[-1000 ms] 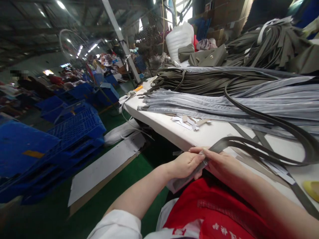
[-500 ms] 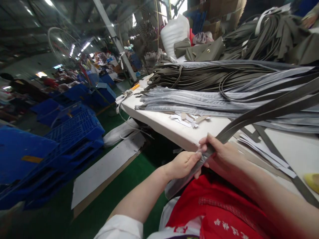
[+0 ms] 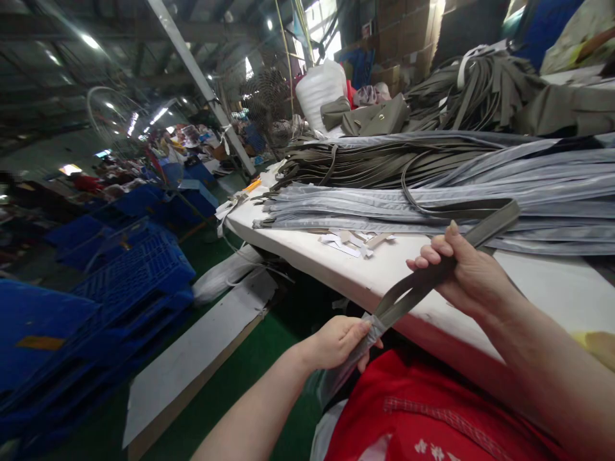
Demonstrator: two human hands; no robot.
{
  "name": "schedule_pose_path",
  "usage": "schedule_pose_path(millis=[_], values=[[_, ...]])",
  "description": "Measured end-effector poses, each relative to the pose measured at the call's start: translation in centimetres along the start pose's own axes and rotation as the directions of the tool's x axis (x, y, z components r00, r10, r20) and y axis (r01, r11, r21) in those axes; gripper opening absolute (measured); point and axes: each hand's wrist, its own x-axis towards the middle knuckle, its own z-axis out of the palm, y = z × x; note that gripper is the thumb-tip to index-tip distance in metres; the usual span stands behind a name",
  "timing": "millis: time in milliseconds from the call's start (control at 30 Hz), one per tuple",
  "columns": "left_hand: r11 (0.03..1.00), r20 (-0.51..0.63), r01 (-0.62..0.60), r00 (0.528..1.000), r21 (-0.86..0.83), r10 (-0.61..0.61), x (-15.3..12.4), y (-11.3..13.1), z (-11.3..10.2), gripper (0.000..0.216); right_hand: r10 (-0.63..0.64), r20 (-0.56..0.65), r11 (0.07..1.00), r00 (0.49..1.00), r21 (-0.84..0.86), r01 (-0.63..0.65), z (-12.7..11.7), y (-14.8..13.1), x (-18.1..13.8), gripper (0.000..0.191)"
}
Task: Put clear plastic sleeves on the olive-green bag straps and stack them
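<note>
A long dark olive strap (image 3: 413, 291) stretches between my two hands over the table's front edge. My left hand (image 3: 343, 342) pinches the open end of a clear plastic sleeve (image 3: 377, 328) together with the strap's lower end; the rest of the sleeve hangs below it. Farther up, my right hand (image 3: 461, 266) is closed around the doubled strap, thumb raised along it. Beyond that hand the strap bends back in a loop toward the piles. Several sleeved straps (image 3: 327, 208) lie stacked behind, with a pile of bare straps (image 3: 375, 160) beyond them.
Paper scraps (image 3: 358, 242) lie on the white table (image 3: 307, 250). At the back are olive pieces with snaps (image 3: 377, 118) and a heap of straps (image 3: 480, 93). Blue pallets (image 3: 139, 269) and a long board (image 3: 192, 365) are on the floor at left. A yellow object (image 3: 596, 346) sits at right.
My right hand has moved up and right along the strap, away from my left hand. The strap's far part now folds into a loop. My left hand still grips the sleeve, slightly lower.
</note>
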Motion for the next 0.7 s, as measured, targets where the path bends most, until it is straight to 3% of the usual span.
schedule_pose_path(millis=[100, 200, 300, 367, 467, 567, 700], values=[[0.999, -0.008, -0.034, 0.999, 0.004, 0.034, 0.1, 0.9, -0.1, 0.070, -0.022, -0.008, 1.000, 1.000, 0.003, 0.022, -0.3, -0.2, -0.3, 0.050], [0.999, 0.004, -0.042, 0.999, -0.011, 0.042, -0.1, 1.6, -0.3, 0.070, 0.060, 0.073, 0.978, 0.996, -0.206, -0.044, -0.7, -0.2, -1.2, 0.041], [0.998, -0.026, -0.066, 0.997, -0.012, 0.066, -0.3, 2.3, -0.5, 0.071, 0.248, 0.122, 0.823, 0.961, -0.550, -0.143, -0.8, 0.4, -2.3, 0.051], [0.997, -0.067, -0.080, 0.995, 0.001, 0.080, -0.5, 2.7, -0.8, 0.069, 0.293, 0.130, 0.731, 0.947, -0.670, -0.135, -1.0, 0.7, -2.8, 0.063], [0.999, -0.061, -0.050, 0.997, 0.020, 0.051, -0.8, 3.1, -1.0, 0.066, 0.176, 0.134, 0.774, 0.975, -0.631, -0.053, -1.4, 0.6, -3.1, 0.068], [1.000, -0.002, -0.022, 1.000, 0.009, 0.022, -1.2, 3.2, -0.9, 0.067, 0.030, 0.071, 0.864, 0.997, -0.504, 0.010, -1.7, 0.1, -3.0, 0.060], [0.996, 0.045, -0.027, 0.999, -0.079, 0.031, -1.4, 2.9, -0.4, 0.070, -0.021, 0.024, 0.925, 1.000, -0.379, 0.028, -1.7, 0.0, -2.6, 0.048]])
